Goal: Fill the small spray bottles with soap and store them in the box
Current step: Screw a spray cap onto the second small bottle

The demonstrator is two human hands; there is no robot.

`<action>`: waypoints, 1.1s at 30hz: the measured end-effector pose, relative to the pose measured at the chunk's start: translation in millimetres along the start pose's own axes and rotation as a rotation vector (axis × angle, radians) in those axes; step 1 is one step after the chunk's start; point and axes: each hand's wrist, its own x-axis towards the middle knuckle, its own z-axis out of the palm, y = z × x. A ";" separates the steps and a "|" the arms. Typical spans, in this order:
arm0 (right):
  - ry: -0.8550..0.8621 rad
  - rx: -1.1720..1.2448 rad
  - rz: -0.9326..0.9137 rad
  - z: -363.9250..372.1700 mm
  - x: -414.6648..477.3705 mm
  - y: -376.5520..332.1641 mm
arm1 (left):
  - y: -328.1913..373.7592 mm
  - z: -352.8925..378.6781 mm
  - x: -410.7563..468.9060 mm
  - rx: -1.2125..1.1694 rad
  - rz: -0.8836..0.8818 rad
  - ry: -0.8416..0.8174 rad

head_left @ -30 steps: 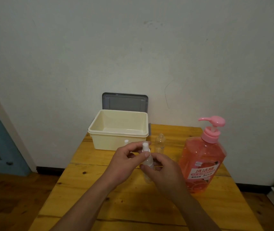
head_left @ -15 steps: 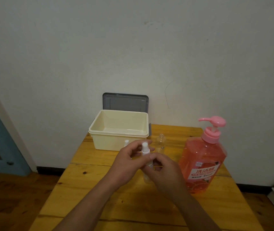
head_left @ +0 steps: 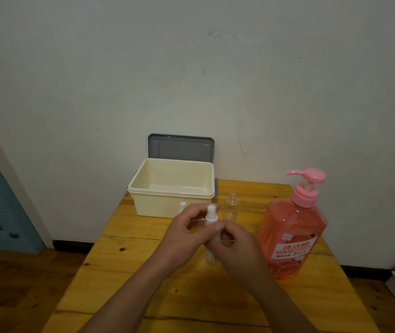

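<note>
Clear spray bottle [head_left: 210, 221] (white cap [head_left: 210, 209]), seemingly empty, upright in right hand [head_left: 237, 246].

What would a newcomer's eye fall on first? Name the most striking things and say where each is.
The big pink soap bottle stands out on the right. At the centre, the left hand and right hand hold a small spray bottle. A cream box sits at the back left, its grey lid propped behind it.

table [head_left: 129, 272]: knotty wood | box [head_left: 158, 204]: cream plastic | soap bottle [head_left: 292, 236]: glossy
</note>
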 end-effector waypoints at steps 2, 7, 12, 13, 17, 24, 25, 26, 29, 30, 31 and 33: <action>0.000 0.007 -0.001 0.1 0.6 0.4 | -0.4 0.7 1.1 0.021 0.006 0.018; -0.007 0.007 -0.003 1.3 0.7 -1.6 | -1.4 -0.9 -0.3 0.004 0.007 -0.007; -0.003 0.014 -0.020 0.5 -0.3 -2.2 | 3.0 0.8 0.1 0.053 0.028 -0.004; -0.002 0.014 -0.021 0.3 -0.3 -2.2 | 2.9 1.0 1.0 0.068 0.031 0.005; -0.010 0.020 -0.011 0.7 0.0 -1.1 | 2.5 0.3 2.0 0.052 0.014 0.006; -0.012 0.028 -0.011 0.8 -1.1 -1.3 | 1.7 1.0 -0.7 0.078 0.027 -0.013; -0.012 0.029 -0.013 0.9 -1.2 -1.4 | 1.5 1.3 0.1 0.090 0.033 -0.002; -0.011 0.028 -0.011 0.8 -1.4 -1.7 | 1.4 1.4 0.7 0.096 0.035 0.006; -0.013 0.030 0.001 1.4 -0.4 -2.6 | 1.1 0.1 1.5 0.073 0.014 0.020; -0.014 0.034 0.006 1.5 -0.2 -3.1 | 1.0 -0.5 1.0 0.065 0.013 0.014; -0.015 0.037 0.011 1.5 -0.1 -3.8 | 0.8 -0.9 0.5 0.059 0.016 0.003; -0.016 0.043 0.010 1.3 -0.2 -4.2 | 1.2 -0.9 -0.8 0.049 0.022 -0.024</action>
